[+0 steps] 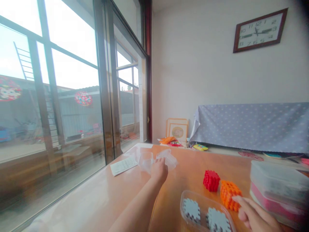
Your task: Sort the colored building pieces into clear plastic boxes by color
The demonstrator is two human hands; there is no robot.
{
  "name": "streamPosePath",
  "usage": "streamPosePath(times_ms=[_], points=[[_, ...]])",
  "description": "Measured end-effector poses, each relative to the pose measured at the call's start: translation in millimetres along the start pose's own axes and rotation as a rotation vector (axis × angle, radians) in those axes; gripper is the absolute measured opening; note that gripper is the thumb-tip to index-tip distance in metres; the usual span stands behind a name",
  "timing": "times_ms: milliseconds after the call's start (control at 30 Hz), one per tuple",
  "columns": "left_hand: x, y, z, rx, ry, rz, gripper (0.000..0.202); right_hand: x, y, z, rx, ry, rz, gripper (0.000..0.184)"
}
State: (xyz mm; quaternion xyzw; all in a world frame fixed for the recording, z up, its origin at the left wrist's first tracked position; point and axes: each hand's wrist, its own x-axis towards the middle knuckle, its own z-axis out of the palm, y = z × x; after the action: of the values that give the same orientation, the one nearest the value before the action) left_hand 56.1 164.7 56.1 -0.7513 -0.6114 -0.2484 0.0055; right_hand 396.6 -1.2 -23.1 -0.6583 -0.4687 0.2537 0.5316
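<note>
My left hand (159, 169) reaches far across the table, fingers bent and closed at the edge of a clear plastic container (145, 162). Just beyond it lies another clear plastic piece (170, 158), perhaps a lid. At the lower right, my right hand (256, 214) has its index finger stretched out in front of a stack of orange interlocking pieces (229, 194); whether it touches is unclear. Nothing shows in its fingers. A red stack (211, 180) of similar pieces stands beside the orange one. Nearer me, a clear tray (184, 194) holds pale grey toothed pieces (191, 207) in two stacks.
Stacked plastic boxes (277, 180), one pinkish red, stand at the right edge. A printed paper sheet (124, 165) lies left of the clear container. Large windows (72, 80) border the table's left side. Behind are picture frames (177, 129) and a dotted cloth (251, 127).
</note>
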Motion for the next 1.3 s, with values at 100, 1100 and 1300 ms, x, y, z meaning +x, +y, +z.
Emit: streamPosePath(times_ms=[100,1100,1300], points=[[-8.3,-0.3,-13.9,-0.119,0.09,-0.051,0.05,-7.1,-10.6,0.5,0.003,0.006,-0.037,0.048],[-69.8,31.2,-12.9,-1.541,-0.107,-0.189,0.035,-30.9,-62.0,-0.2,0.158,0.186,-0.067,0.048],[-78.2,44.5,-18.2,-1.526,-0.172,-0.089,0.032,-40.9,-71.2,5.8,0.178,0.05,-0.072,0.054]])
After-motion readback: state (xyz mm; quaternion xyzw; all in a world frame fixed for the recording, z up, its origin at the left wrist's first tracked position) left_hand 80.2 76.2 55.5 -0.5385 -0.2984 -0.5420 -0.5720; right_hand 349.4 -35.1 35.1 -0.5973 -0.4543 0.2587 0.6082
